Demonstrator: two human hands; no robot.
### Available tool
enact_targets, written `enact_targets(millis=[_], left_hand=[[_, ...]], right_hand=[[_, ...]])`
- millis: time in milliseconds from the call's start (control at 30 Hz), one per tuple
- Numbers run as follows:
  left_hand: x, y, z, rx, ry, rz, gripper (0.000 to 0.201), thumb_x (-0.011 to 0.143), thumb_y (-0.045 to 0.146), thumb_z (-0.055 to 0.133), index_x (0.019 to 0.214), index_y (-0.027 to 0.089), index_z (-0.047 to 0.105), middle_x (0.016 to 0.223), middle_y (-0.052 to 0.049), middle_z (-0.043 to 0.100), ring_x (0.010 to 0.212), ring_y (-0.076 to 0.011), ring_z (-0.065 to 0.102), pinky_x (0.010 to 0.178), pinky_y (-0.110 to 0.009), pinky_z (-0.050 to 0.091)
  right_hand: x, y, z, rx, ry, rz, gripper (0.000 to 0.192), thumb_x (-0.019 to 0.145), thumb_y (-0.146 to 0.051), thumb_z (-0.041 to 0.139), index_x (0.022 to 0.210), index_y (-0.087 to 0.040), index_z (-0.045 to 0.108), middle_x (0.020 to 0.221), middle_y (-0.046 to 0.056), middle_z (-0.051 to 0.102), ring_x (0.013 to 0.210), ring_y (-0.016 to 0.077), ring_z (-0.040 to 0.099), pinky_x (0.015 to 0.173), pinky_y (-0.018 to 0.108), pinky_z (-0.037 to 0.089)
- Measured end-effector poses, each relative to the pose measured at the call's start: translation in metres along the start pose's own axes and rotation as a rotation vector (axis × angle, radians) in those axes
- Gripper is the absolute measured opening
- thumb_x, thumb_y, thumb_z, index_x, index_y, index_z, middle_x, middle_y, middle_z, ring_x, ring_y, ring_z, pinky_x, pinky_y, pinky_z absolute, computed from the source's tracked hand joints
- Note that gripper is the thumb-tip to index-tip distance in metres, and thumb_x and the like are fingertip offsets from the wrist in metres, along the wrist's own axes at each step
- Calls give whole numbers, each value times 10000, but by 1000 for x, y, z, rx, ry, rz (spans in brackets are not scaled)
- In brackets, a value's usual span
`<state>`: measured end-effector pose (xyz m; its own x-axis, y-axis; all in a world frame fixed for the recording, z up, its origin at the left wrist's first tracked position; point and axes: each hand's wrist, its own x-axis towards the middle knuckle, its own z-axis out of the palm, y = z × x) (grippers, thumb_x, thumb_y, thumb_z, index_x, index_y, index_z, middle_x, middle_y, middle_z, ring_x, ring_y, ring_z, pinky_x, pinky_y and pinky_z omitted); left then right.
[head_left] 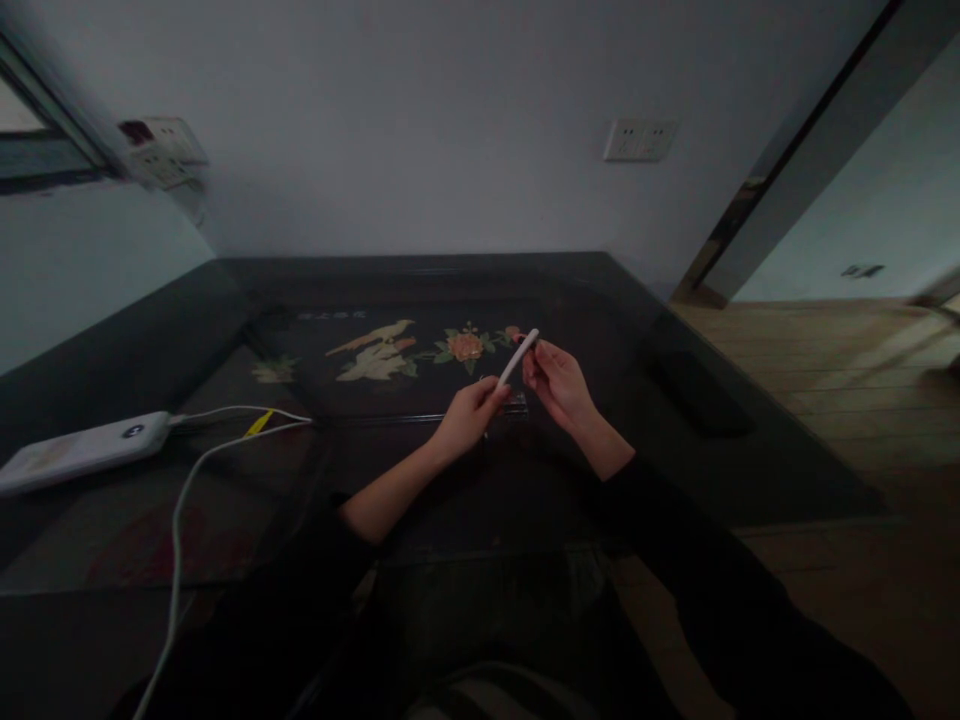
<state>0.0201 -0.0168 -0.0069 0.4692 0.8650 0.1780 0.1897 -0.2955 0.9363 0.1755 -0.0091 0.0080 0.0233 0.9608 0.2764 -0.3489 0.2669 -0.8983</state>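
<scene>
In the head view, both hands meet above the middle of a dark, glossy worktop [150, 340] whose surface bears a painted panel of a pale bird and an orange flower [405, 352]. The left hand [469, 415] pinches the lower end of a slim white stick-shaped object [519, 357] between thumb and fingertips, the other fingers curled in. The right hand [559, 385] closes its fingertips near the upper end of the same object, which is tilted, rising from lower left to upper right, and held in the air above the flower painting, clear of the surface. What the object is cannot be told in the dim light. Both forearms come out of dark sleeves pushed back from the wrists. Well apart to the left, a flat white power bank [79, 452] lies on the worktop, with a white cable [180, 510] running from its end and down over the near edge. A white wall socket [640, 139] sits on the grey wall behind, and wooden floor [840, 370] shows to the right.
</scene>
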Motion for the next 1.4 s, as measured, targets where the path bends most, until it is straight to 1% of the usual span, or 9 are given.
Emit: enact_targets(millis=[200, 367, 567, 767, 867, 1067, 1167, 1300, 1400], left_hand=[[5, -7, -6, 50, 77, -3, 309, 867, 442, 431, 734, 170, 492, 538, 57, 387, 490, -77, 356, 478, -199, 264], [7, -10, -8, 85, 106, -9, 294, 869, 416, 432, 726, 166, 495, 536, 56, 389, 492, -78, 357, 479, -198, 258], [0, 0, -2, 55, 33, 2, 296, 882, 418, 415, 716, 175, 445, 566, 52, 403, 503, -76, 362, 486, -198, 276], [-4, 4, 1, 57, -29, 21, 298, 889, 427, 397, 743, 175, 457, 577, 52, 406, 524, -78, 372, 499, -195, 289], [-1, 2, -1, 51, -16, 8, 303, 886, 428, 397, 740, 171, 468, 570, 54, 394, 518, -77, 365, 498, -195, 289], [5, -4, -6, 69, 66, -13, 298, 881, 420, 405, 748, 166, 489, 556, 53, 394, 502, -76, 362, 488, -197, 273], [6, -6, -8, 83, 86, -18, 294, 879, 413, 409, 743, 165, 490, 544, 54, 387, 497, -78, 363, 481, -196, 266], [5, -5, -6, 55, 79, -26, 291, 877, 410, 412, 729, 166, 471, 545, 57, 386, 488, -72, 353, 472, -192, 263], [2, -1, -3, -3, 29, -29, 290, 878, 417, 414, 729, 170, 451, 555, 60, 390, 478, -66, 349, 463, -188, 266]], right_hand=[[0, -1, 1, 22, -1, 10, 346, 702, -520, 691, 783, -187, 643, 557, -49, 458, 474, 66, 355, 442, 228, 289], [-1, -2, 2, 39, 3, 29, 344, 695, -487, 713, 860, -191, 654, 553, -56, 463, 475, 64, 362, 443, 223, 293], [1, -2, -1, 27, 1, -2, 340, 724, -483, 689, 898, -191, 682, 562, -51, 441, 480, 68, 355, 448, 234, 279], [0, -3, 0, 32, -8, -28, 344, 746, -477, 675, 930, -187, 697, 567, -45, 448, 486, 66, 361, 448, 228, 290], [0, -2, 0, 36, -14, -28, 335, 750, -467, 677, 924, -181, 690, 565, -50, 445, 481, 59, 361, 441, 219, 290], [0, -1, 0, 43, -8, -5, 317, 717, -478, 698, 818, -182, 649, 558, -53, 460, 474, 60, 364, 446, 225, 289], [0, 0, 0, 48, -2, -3, 320, 716, -467, 704, 858, -186, 643, 553, -56, 468, 470, 62, 375, 448, 226, 293], [1, 1, -1, 75, 5, 2, 329, 694, -459, 726, 865, -187, 654, 542, -58, 476, 465, 58, 378, 440, 221, 279], [1, 0, -1, 80, -9, -11, 325, 700, -455, 724, 869, -182, 675, 545, -57, 466, 465, 52, 372, 439, 219, 273]])
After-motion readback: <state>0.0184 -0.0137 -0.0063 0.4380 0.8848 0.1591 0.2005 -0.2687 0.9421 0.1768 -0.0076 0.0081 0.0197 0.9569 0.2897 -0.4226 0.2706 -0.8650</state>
